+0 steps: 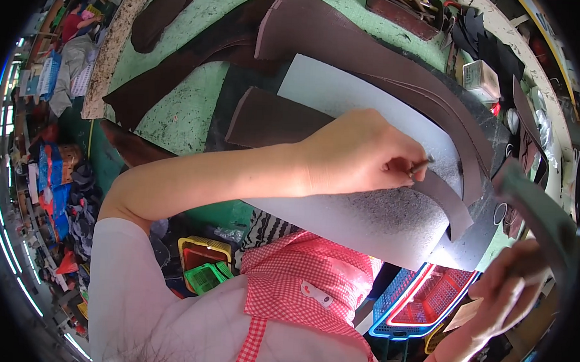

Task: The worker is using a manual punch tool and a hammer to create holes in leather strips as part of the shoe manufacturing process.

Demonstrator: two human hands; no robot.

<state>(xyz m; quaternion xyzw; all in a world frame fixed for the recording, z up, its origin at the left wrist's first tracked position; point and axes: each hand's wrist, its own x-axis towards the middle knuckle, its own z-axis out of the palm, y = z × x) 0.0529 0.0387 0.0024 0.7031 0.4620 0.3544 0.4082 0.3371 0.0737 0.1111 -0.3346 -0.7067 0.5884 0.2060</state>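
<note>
A brown piece [273, 119] is partly blocked by the left hand [362, 152], clasped around a thin tool [424, 164]; the right hand's [509, 284] grip cannot be told. Far right, a red tray [400, 18] is placed.

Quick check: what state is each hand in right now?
Left hand: closed, holding a thin dark tool.
Right hand: curled near a blurred dark strip; whether it grips it cannot be told.
</note>
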